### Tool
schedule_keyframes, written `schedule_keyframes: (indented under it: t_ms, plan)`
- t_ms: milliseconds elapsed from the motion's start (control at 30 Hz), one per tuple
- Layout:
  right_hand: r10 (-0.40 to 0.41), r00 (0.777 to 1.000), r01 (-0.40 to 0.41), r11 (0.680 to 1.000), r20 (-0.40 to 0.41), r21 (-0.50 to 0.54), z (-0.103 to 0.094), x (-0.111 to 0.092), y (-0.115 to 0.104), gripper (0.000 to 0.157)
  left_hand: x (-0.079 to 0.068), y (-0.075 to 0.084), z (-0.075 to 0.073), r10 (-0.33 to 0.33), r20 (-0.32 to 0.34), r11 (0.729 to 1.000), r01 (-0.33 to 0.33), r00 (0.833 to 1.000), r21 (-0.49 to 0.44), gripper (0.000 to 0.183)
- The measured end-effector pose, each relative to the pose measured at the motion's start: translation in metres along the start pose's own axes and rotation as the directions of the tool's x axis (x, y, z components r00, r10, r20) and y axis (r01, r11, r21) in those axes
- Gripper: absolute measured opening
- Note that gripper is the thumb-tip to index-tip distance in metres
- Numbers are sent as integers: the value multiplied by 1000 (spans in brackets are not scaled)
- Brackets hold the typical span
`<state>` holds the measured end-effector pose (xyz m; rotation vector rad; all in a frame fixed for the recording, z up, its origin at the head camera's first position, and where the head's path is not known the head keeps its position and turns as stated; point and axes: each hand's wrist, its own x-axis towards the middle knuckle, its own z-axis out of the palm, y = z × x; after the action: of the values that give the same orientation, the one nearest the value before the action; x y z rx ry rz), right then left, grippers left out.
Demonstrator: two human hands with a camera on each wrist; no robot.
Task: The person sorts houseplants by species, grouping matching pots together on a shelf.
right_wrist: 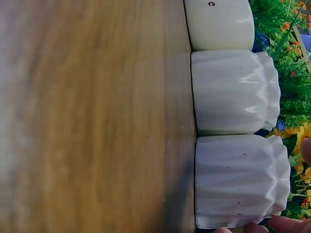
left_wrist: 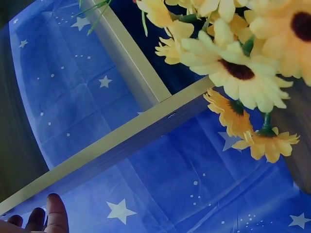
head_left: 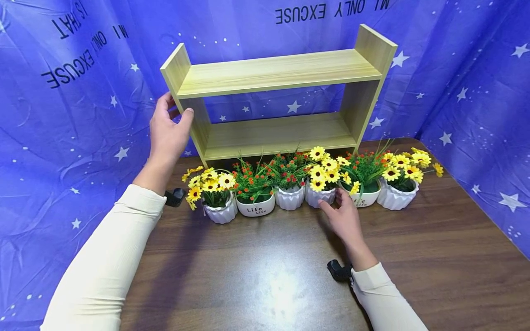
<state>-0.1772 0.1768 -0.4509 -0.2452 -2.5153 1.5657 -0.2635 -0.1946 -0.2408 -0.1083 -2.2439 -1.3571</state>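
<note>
My left hand (head_left: 169,131) is at the left side panel of a light wooden two-tier shelf (head_left: 273,78). Its thumb overlaps the panel's front edge; in the left wrist view its fingers (left_wrist: 57,213) reach up along the panel's outer face, fairly straight. My right hand (head_left: 345,218) holds a fluted white pot of artificial yellow daisies (head_left: 325,172), thumb at the front and fingers at its right side. In the right wrist view, fingertips (right_wrist: 286,224) lie along this white pot (right_wrist: 240,182). It stands on the table in a row before the shelf.
Left of it are a fluted pot with red blooms (head_left: 290,195), a "Life" pot (head_left: 256,207) and another daisy pot (head_left: 219,211). To its right stand a second "Life" pot (head_left: 366,197) and a daisy pot (head_left: 397,195). A blue starry curtain (head_left: 99,138) hangs behind the wooden table (head_left: 232,276).
</note>
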Motion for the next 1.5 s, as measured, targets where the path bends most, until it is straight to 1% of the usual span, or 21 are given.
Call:
schedule_keyframes:
  t_ms: [200, 333, 400, 600, 733, 833, 967, 1067, 1167, 1300, 1433, 1500]
  plan:
    - [-3, 1000, 2, 999, -21, -33, 2, 4, 2, 71, 5, 1, 3, 61, -16, 996, -60, 998, 72, 51]
    - [-16, 999, 14, 998, -35, -65, 4, 7, 1, 68, 8, -1, 4, 120, -43, 987, -115, 992, 113, 50]
    - [-14, 999, 11, 997, -45, -80, 4, 8, 1, 66, 10, -4, 5, 143, -44, 981, -136, 989, 135, 49]
    - [10, 997, -16, 996, -73, -88, 3, 8, 2, 63, 14, -11, 8, 155, -49, 969, -142, 987, 203, 44]
    - [4, 994, -13, 997, -111, -78, 5, 9, 2, 62, 19, -11, 9, 189, -58, 947, -166, 980, 273, 38]
    - [-14, 989, 1, 996, -148, -87, 9, 9, 2, 57, 21, -8, 8, 194, -48, 935, -170, 980, 313, 35]
    - [-20, 985, 3, 995, -170, -101, 15, 9, 0, 52, 21, -4, 6, 171, -21, 922, -153, 985, 355, 33]
    - [-5, 983, -15, 994, -185, -107, 18, 9, -3, 55, 22, -2, 5, 167, -5, 914, -153, 986, 375, 33]
    - [9, 979, -33, 993, -204, -113, 19, 9, -6, 61, 23, -1, 6, 179, -5, 909, -164, 984, 383, 32]
    - [25, 979, -46, 994, -202, -101, 20, 8, -10, 66, 21, -2, 7, 156, -12, 914, -140, 988, 381, 33]
    - [46, 985, -63, 993, -167, -98, 22, 7, -7, 71, 17, -4, 7, 115, -16, 925, -101, 993, 366, 35]
    - [43, 986, -60, 993, -160, -106, 23, 8, -5, 75, 16, -6, 6, 118, -28, 928, -100, 993, 358, 34]
